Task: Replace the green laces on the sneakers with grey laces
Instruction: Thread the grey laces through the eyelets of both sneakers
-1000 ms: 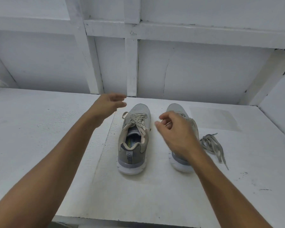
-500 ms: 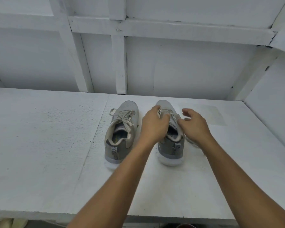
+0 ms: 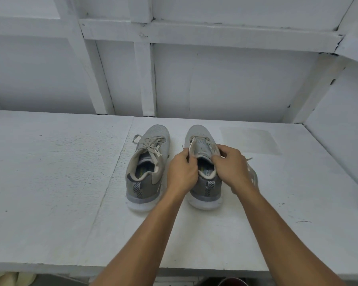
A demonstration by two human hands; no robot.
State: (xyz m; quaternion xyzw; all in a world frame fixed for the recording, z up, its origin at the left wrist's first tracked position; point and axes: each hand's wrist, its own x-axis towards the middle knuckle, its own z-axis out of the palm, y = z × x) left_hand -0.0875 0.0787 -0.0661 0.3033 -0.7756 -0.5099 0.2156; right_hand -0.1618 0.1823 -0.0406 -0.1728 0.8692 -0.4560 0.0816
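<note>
Two sneakers stand side by side on the white table (image 3: 60, 182), heels toward me. My left hand (image 3: 181, 174) and right hand (image 3: 232, 168) both curl onto the right sneaker (image 3: 203, 135), pinching its eyelet edges, or perhaps the lace itself. The left sneaker (image 3: 151, 159) stands laced and untouched. Loose laces (image 3: 253, 175) lie just behind my right wrist.
</note>
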